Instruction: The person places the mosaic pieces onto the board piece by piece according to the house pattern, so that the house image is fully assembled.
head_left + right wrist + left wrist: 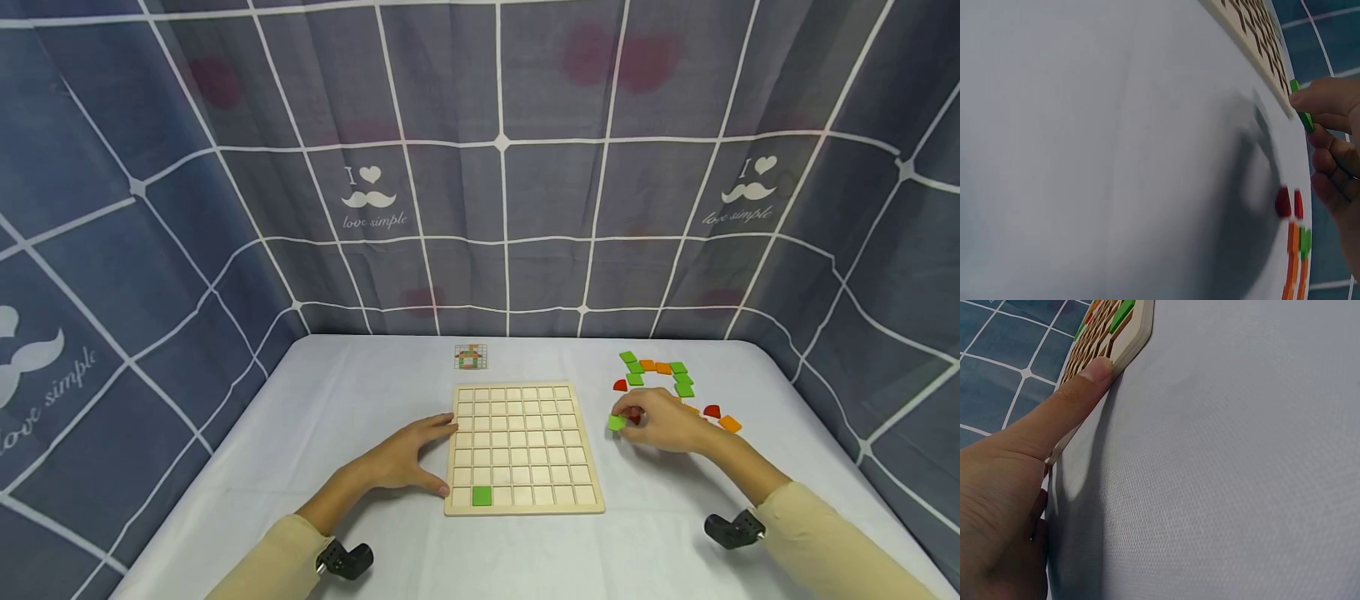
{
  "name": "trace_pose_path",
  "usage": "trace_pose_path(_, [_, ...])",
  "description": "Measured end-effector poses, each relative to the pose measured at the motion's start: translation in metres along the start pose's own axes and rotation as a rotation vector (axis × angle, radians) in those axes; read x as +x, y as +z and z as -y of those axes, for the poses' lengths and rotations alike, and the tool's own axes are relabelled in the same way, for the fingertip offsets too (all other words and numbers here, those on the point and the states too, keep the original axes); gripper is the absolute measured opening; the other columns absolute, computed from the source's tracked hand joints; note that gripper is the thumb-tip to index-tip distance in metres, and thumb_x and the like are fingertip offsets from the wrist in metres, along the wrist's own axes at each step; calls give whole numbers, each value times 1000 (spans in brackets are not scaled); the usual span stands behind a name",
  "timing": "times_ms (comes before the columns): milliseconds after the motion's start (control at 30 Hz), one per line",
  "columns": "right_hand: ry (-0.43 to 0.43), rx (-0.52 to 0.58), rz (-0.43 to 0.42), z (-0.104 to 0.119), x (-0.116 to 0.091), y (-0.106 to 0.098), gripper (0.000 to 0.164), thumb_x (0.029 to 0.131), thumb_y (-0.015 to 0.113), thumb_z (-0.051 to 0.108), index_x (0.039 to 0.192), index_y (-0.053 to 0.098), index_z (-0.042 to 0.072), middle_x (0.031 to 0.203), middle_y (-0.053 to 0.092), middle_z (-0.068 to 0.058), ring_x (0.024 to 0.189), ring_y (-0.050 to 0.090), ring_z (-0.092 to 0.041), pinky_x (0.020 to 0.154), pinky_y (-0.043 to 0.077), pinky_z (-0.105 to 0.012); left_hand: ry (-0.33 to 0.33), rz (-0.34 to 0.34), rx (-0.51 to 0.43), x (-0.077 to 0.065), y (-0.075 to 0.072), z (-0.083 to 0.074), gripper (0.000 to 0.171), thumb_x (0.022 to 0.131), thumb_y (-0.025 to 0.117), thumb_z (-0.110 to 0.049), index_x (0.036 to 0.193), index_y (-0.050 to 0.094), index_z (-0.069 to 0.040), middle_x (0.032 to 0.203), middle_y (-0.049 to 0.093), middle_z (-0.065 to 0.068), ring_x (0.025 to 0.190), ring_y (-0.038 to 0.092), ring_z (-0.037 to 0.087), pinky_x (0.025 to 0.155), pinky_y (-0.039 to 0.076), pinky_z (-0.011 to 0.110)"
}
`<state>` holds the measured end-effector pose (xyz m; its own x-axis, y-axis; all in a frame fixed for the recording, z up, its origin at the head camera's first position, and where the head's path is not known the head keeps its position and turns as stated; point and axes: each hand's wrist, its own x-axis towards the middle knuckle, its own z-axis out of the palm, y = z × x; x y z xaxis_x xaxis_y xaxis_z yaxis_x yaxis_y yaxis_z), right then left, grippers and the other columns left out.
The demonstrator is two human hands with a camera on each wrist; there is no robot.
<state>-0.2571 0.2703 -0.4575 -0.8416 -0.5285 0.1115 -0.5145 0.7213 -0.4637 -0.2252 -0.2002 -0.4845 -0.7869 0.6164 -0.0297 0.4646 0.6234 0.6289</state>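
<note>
A wooden grid board [525, 510] lies in the middle of the white table, with one green square tile [482, 497] in its bottom row. My left hand [408, 457] rests against the board's left edge, its thumb [1075, 394] touching the rim and the fingers spread. To the right of the board, my right hand [663, 419] pinches another green square tile [617, 422] between thumb and fingertips, held above the cloth in the right wrist view. Beside and partly behind that hand lie red pieces [712, 411] and orange tiles [730, 424].
Several green tiles [683, 389] and orange tiles [647, 365] lie loosely at the back right. A small pattern card [471, 357] sits behind the board. Grid-patterned curtains [465, 192] enclose the white table [337, 375] at the back and sides.
</note>
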Motion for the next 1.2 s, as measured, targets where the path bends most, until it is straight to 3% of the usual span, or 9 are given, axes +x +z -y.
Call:
trace_pose_path(267, [-81, 67, 33, 36, 23, 29, 19, 87, 80, 14, 105, 76, 12, 97, 67, 13, 90, 62, -10, 83, 56, -35, -8, -4, 3, 0, 0, 1, 106, 72, 93, -49, 155, 46, -3, 166, 32, 13, 151, 27, 40, 120, 24, 59])
trace_pose_path(533, [-184, 167, 81, 64, 37, 56, 17, 87, 81, 11, 103, 76, 15, 93, 66, 12, 85, 61, -9, 78, 53, -29, -12, -10, 12, -1, 1, 4, 109, 71, 92, -52, 157, 44, -6, 166, 32, 11, 151, 28, 39, 120, 25, 58])
trace_pose_path(867, [-294, 175, 116, 105, 56, 81, 20, 89, 81, 15, 109, 77, 16, 103, 68, 14, 94, 62, -3, 86, 53, -29, -27, -1, 11, 0, 0, 3, 111, 72, 92, -51, 158, 41, -6, 167, 30, 11, 151, 26, 40, 120, 24, 59])
trace_pose_path(1000, [-340, 187, 166, 123, 63, 92, 21, 92, 80, 19, 113, 78, 15, 103, 68, 14, 94, 61, -1, 86, 52, -25, -28, 2, 11, -1, -1, 3, 110, 71, 93, -50, 158, 42, -6, 167, 30, 11, 151, 26, 40, 119, 24, 60])
trace_pose_path(1200, [-373, 171, 194, 134, 70, 109, 20, 95, 78, 17, 114, 78, 12, 105, 69, 11, 98, 60, 1, 90, 51, -22, -24, 7, 20, 1, 0, 5, 109, 72, 92, -53, 159, 41, -9, 167, 29, 8, 152, 25, 38, 120, 24, 59])
